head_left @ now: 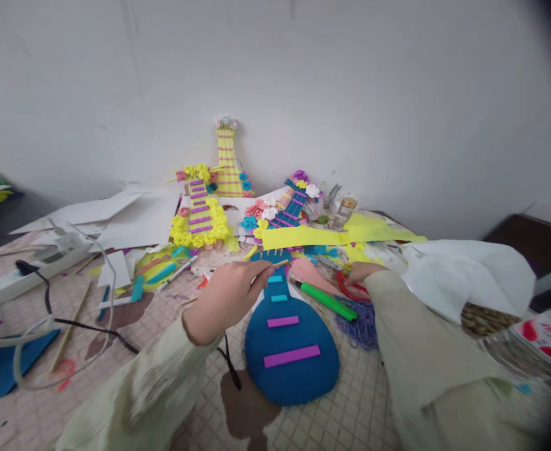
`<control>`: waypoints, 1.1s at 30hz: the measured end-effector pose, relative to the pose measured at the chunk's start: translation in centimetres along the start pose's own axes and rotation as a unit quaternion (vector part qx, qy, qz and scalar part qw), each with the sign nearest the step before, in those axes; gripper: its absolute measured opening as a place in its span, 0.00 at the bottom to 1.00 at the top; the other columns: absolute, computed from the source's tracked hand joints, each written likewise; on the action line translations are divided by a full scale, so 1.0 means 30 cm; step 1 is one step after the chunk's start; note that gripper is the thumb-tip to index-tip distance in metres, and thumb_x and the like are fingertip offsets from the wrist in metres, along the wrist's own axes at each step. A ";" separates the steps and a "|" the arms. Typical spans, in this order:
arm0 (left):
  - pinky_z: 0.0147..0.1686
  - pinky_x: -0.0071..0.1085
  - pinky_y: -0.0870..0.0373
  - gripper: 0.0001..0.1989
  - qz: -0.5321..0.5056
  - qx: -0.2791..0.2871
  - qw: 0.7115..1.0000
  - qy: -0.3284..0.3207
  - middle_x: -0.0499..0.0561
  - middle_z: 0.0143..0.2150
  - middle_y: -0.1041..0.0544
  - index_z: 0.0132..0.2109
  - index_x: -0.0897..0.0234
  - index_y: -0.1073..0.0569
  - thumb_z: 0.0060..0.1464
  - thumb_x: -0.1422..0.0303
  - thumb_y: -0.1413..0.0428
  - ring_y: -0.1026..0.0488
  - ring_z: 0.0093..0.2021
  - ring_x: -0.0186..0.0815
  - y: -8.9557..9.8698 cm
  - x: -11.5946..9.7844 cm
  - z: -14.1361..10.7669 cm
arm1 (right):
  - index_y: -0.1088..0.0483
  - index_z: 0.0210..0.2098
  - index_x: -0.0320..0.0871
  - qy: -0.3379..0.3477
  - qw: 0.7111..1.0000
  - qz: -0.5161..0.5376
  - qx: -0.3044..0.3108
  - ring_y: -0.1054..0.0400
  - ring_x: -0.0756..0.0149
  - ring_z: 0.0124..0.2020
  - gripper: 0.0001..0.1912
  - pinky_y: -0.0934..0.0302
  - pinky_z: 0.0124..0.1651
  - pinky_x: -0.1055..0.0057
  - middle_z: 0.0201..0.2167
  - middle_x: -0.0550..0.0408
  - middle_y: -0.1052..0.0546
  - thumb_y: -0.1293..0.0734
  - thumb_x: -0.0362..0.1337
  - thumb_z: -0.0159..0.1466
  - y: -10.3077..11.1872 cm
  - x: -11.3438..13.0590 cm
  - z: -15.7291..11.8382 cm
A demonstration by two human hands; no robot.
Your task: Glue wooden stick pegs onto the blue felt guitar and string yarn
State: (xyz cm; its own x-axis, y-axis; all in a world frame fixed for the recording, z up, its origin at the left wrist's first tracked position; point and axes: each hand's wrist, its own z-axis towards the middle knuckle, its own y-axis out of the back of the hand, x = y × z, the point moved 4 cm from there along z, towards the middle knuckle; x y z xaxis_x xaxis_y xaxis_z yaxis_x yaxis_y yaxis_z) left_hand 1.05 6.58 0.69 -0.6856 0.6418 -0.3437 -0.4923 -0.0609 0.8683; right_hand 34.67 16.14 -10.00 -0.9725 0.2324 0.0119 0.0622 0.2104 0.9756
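Observation:
A thin wooden stick is pinched between the thumb and fingers of my left hand, above the neck of a blue lute-shaped cutout. Purple and light-blue strips lie across the cutout, and short sticks show at its top. My right hand is at the red scissors, its fingers closed at the red handles; the sleeve hides part of this hand. A tangle of purple yarn lies just below it. Between the cutout and the yarn rests a green glue gun or tool.
Decorated paper instruments stand against the wall. A yellow paper strip lies across the back. At left are a power strip, a looping cable and a wooden stick. White paper and a clear jar are at right.

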 end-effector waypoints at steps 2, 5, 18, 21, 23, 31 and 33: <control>0.30 0.29 0.36 0.17 0.003 0.010 1.000 0.006 0.50 0.30 0.25 0.37 0.64 0.28 0.59 0.64 0.60 0.29 0.29 0.33 -0.007 -0.002 -0.002 | 0.35 0.44 0.39 -0.017 1.000 -0.006 0.011 0.33 0.67 0.38 0.13 0.35 0.39 0.63 0.41 0.52 0.29 0.39 0.39 0.61 0.020 0.011 -0.022; 0.30 0.28 0.36 0.16 0.013 0.020 1.000 0.001 0.52 0.34 0.24 0.42 0.62 0.28 0.59 0.64 0.60 0.28 0.32 0.34 -0.025 -0.005 -0.002 | 0.32 0.39 0.33 -0.013 0.999 -0.002 -0.040 0.32 0.58 0.40 0.14 0.38 0.40 0.59 0.39 0.43 0.28 0.36 0.39 0.58 0.070 0.074 -0.079; 0.34 0.32 0.34 0.13 0.120 0.093 0.987 -0.061 0.55 0.34 0.26 0.40 0.66 0.31 0.58 0.72 0.59 0.28 0.35 0.37 -0.172 0.001 -0.024 | 0.31 0.32 0.40 0.415 0.877 0.136 -0.202 0.33 0.66 0.33 0.14 0.41 0.37 0.69 0.29 0.52 0.26 0.44 0.41 0.64 0.050 0.538 -0.486; 0.37 0.35 0.33 0.11 0.145 0.096 0.983 -0.065 0.56 0.36 0.27 0.42 0.67 0.32 0.55 0.77 0.57 0.30 0.38 0.40 -0.198 0.012 -0.041 | 0.32 0.32 0.39 0.398 0.886 0.105 -0.215 0.33 0.65 0.34 0.14 0.42 0.38 0.70 0.30 0.51 0.26 0.45 0.39 0.65 0.019 0.549 -0.474; 0.38 0.36 0.34 0.12 0.158 0.092 0.981 -0.063 0.57 0.37 0.28 0.43 0.68 0.33 0.54 0.79 0.57 0.31 0.40 0.41 -0.205 0.021 -0.051 | 0.33 0.32 0.39 0.392 0.887 0.102 -0.222 0.32 0.65 0.35 0.14 0.42 0.38 0.70 0.30 0.51 0.26 0.46 0.39 0.65 0.007 0.554 -0.464; 0.38 0.36 0.35 0.10 0.174 0.083 0.979 -0.063 0.55 0.35 0.28 0.40 0.67 0.32 0.56 0.76 0.56 0.32 0.39 0.41 -0.209 0.050 -0.084 | 0.34 0.27 0.41 0.361 0.896 0.066 -0.252 0.32 0.64 0.29 0.17 0.49 0.29 0.71 0.25 0.51 0.27 0.47 0.43 0.65 -0.035 0.581 -0.467; 0.38 0.35 0.35 0.09 0.171 0.084 0.980 -0.061 0.54 0.34 0.28 0.40 0.67 0.32 0.55 0.77 0.55 0.31 0.38 0.39 -0.213 0.052 -0.090 | 0.34 0.26 0.42 0.352 0.898 0.064 -0.257 0.32 0.65 0.28 0.17 0.51 0.27 0.72 0.25 0.52 0.27 0.46 0.41 0.64 -0.048 0.587 -0.471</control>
State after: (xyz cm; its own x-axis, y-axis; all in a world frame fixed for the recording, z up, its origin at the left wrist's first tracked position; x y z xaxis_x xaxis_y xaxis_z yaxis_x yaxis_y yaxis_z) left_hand 1.67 5.91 -6.37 -0.7208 0.6930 0.0137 -0.1424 -0.1674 0.9756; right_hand 14.29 6.51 -8.11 -0.8765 -0.4729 0.0900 0.2482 -0.2839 0.9262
